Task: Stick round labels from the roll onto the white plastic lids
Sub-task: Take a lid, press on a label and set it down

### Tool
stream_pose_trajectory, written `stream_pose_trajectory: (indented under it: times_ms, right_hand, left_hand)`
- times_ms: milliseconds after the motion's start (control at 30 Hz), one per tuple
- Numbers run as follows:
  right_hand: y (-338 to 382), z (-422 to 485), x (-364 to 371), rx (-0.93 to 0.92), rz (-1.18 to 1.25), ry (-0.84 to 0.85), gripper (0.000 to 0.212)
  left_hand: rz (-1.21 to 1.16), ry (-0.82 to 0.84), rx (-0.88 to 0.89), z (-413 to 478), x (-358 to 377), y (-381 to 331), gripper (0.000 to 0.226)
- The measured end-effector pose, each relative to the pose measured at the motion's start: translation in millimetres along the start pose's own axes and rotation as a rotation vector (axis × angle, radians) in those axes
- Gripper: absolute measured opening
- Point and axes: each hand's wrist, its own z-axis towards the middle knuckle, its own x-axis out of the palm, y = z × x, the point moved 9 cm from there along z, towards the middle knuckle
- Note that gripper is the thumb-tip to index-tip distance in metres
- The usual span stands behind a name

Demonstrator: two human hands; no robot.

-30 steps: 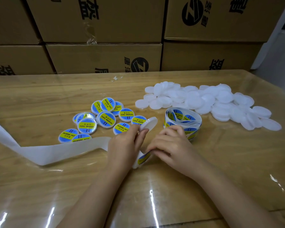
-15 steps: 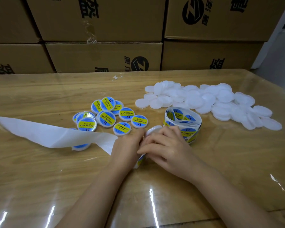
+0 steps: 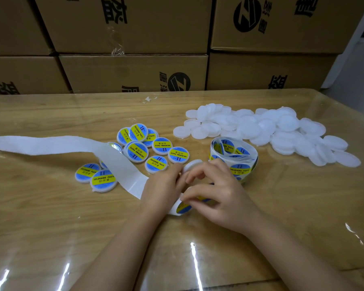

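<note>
bare l hand (image 3: 163, 186), r hand (image 3: 221, 198)

Glossy wooden bench (image 3: 51, 227) spread with lids and labels.
Labelled lids (image 3: 136, 151) cluster centre-left, some under a white backing strip (image 3: 61, 144); a label roll (image 3: 233, 152) sits to their right, plain white lids (image 3: 261, 131) heaped behind it.

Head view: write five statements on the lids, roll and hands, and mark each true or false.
1. The unlabelled white lids lie right of the label roll. True.
2. The labelled lids are stacked on the roll. False: they lie on the table, left of the roll.
3. The left hand holds a white lid. True.
4. The backing strip trails right. False: it trails left.
5. The right hand lies flat on the roll. False: it pinches a label.
</note>
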Motion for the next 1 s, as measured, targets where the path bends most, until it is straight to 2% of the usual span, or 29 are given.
stream_pose_trajectory:
  times_ms: [200, 333, 467, 533, 633, 733, 900, 1000]
  right_hand:
    - [-9, 1, -18, 0.103, 0.154, -0.133, 0.004]
    - [-27, -1, -33, 0.278, 0.335, -0.259, 0.005]
    - [-49, -9, -47, 0.469, 0.4, -0.402, 0.021]
    - [-61, -15, -47, 0.574, 0.446, -0.436, 0.027]
    - [-73, -22, -42, 0.674, 0.47, -0.442, 0.021]
    - [-77, -23, -37, 0.708, 0.464, -0.429, 0.021]
    - [-79, -24, -32, 0.734, 0.436, -0.369, 0.024]
    - [-81, -24, -29, 0.748, 0.388, -0.325, 0.019]
  left_hand:
    - [-0.172, -0.054, -0.002, -1, -6, 1, 0.019]
    - [-0.332, -0.101, -0.025, 1, -10, 4, 0.012]
    - [-0.509, -0.117, -0.084, 5, -13, 15, 0.014]
    - [-0.665, -0.039, -0.155, 6, -4, 21, 0.015]
    - [-0.849, 0.102, -0.15, 2, 8, 11, 0.014]
    - [-0.939, 0.174, -0.129, 0, 11, 3, 0.016]
    - [-0.97, 0.198, -0.115, -1, 10, 0, 0.016]
    - [-0.947, 0.22, -0.093, -2, 10, -4, 0.019]
